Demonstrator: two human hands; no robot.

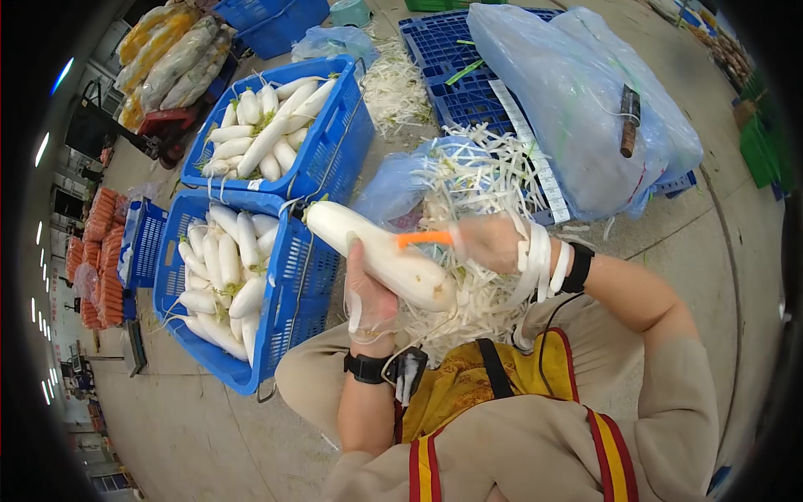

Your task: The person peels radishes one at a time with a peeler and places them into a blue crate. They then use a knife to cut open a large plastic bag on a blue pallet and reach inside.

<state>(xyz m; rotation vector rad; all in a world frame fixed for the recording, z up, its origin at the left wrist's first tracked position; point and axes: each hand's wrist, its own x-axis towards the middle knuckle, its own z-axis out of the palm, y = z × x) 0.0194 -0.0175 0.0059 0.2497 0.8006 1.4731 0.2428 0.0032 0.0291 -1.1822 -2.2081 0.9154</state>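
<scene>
A large white daikon radish (381, 255) lies slantwise in front of me, its leafy end toward the upper left. My left hand (368, 293) grips it from below and to the left, thumb up along its side. In my right hand (489, 243), blurred by motion, is an orange-handled tool that looks like a peeler (425, 238), held against the radish's upper side; its blade cannot be made out. Strips of white peel (535, 259) hang over my right hand and wrist. Below the radish, a heap of peelings (481, 314) spreads over the floor.
Two blue crates (276, 289) (339, 117) full of daikon stand at the left. At the upper right, a plastic-wrapped bundle (577, 100) rests on a blue pallet (456, 75). More peelings (397, 84) lie beyond, and bags of carrots (104, 259) are stacked at the far left.
</scene>
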